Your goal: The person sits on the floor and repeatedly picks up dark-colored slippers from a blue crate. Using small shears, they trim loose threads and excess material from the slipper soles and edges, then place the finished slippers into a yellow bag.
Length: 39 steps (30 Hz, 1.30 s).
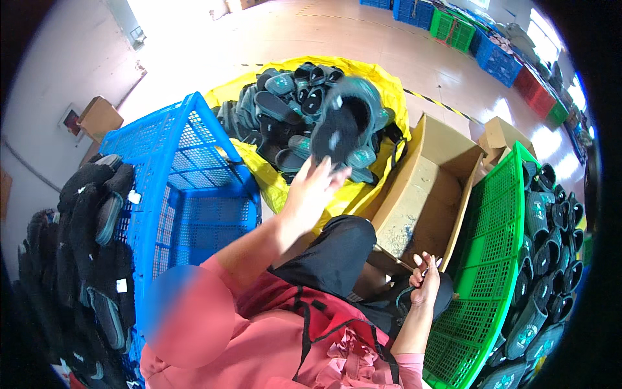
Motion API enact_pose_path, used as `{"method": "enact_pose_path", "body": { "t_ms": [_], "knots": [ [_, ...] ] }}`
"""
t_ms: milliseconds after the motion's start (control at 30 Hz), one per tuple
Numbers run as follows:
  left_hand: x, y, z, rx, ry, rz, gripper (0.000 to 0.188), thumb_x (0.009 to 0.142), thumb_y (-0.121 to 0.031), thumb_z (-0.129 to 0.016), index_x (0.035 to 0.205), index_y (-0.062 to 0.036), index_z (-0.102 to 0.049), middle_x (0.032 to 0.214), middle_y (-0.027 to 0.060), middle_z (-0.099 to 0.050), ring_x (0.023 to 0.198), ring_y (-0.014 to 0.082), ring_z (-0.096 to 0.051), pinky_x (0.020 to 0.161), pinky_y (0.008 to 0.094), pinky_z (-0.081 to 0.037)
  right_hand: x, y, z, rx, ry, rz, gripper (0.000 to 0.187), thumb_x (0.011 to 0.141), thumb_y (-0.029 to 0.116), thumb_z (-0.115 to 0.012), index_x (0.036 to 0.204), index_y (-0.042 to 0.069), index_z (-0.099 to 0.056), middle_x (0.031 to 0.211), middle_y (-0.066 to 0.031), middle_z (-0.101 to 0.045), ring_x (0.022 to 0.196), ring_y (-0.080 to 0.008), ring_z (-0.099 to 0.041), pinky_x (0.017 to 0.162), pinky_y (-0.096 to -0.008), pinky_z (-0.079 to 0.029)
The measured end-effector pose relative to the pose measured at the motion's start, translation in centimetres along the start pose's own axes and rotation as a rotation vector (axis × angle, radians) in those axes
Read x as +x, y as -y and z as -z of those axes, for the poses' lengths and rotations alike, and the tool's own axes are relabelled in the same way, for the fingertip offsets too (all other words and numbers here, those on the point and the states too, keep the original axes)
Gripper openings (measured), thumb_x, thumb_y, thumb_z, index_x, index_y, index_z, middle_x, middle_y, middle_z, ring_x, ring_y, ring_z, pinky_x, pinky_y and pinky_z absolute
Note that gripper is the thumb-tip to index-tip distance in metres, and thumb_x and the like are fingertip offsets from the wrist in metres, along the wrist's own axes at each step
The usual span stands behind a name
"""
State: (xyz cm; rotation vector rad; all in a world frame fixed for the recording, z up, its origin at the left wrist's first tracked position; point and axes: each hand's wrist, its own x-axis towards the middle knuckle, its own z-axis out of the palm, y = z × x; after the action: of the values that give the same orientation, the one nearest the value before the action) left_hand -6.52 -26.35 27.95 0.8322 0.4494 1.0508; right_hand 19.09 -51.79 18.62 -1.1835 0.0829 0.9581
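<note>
From where I stand, a dark, motion-blurred slipper (350, 120) is seen above the slipper pile (278, 107) in a yellow sack (275, 188), its heel end at the outstretched fingers of the left hand (310, 189), though whether these grip it or are free of it cannot be told. The right hand (424, 281), near an open cardboard box (447, 194), has curled fingers whose contents, if any, remain unclear. The slipper should handle as light, soft, flexible and hardly fragile, best pinched at the heel or upper band.

Slippers (278, 107) lie in a sack (275, 188), with a crate (214, 214) left and carton (421, 194) right.
</note>
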Motion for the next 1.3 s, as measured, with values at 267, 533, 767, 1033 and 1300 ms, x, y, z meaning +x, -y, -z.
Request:
{"method": "enact_pose_path", "body": {
  "t_ms": [267,533,767,1033,1300],
  "knots": [
    [-4.2,-1.5,0.8,0.538,0.092,0.226,0.043,0.100,-0.016,-0.055,0.142,-0.0053,-0.047,0.119,0.0133,-0.067,0.104,0.0222,-0.067,0.087,0.0321,-0.052,0.3,-0.7,0.4,-0.021,0.084,0.031,0.025,0.099,0.027,-0.058,0.113,0.007,-0.061,0.087,-0.0081,-0.068,0.044,-0.0054,-0.035,0.038,-0.0211,-0.024],
    [-13.2,-13.1,1.5,2.372,-0.091,-0.299,0.056,0.085,-0.031,-0.070,0.136,-0.0143,-0.054,0.139,0.0151,-0.052,0.134,0.0352,-0.043,0.106,0.0627,-0.031,1.2,-1.1,2.9,-0.176,0.155,0.103,0.029,0.098,0.027,-0.060,0.120,0.008,-0.061,0.090,-0.0023,-0.068,0.046,-0.0035,-0.033,0.038,-0.0190,-0.023],
    [-16.9,-24.0,0.6,2.612,-0.979,-0.276,0.071,0.084,-0.034,-0.073,0.145,-0.0120,-0.044,0.151,0.0182,-0.038,0.141,0.0415,-0.031,0.108,0.0694,-0.025,1.3,-1.0,3.2,-0.194,0.200,0.106,0.031,0.097,0.026,-0.061,0.121,0.007,-0.060,0.091,-0.0030,-0.067,0.046,-0.0041,-0.033,0.038,-0.0196,-0.024],
    [-18.1,-33.9,4.4,2.321,-1.528,0.211,0.038,0.090,-0.015,-0.056,0.126,-0.0057,-0.053,0.114,0.0172,-0.066,0.104,0.0324,-0.067,0.095,0.0471,-0.050,0.7,-1.0,3.2,-0.148,0.233,0.114,0.030,0.098,0.024,-0.060,0.122,0.006,-0.059,0.091,-0.0041,-0.068,0.046,-0.0037,-0.035,0.038,-0.0195,-0.025],
    [-19.5,-34.2,3.7,2.674,-1.402,-0.550,0.027,0.078,-0.007,-0.062,0.104,-0.0093,-0.068,0.098,0.0091,-0.067,0.095,0.0295,-0.064,0.080,0.0447,-0.051,0.6,-1.1,3.1,-0.156,0.213,0.124,0.028,0.098,0.023,-0.060,0.120,0.007,-0.060,0.088,-0.0038,-0.067,0.046,-0.0042,-0.036,0.038,-0.0198,-0.026]
  ]
}}
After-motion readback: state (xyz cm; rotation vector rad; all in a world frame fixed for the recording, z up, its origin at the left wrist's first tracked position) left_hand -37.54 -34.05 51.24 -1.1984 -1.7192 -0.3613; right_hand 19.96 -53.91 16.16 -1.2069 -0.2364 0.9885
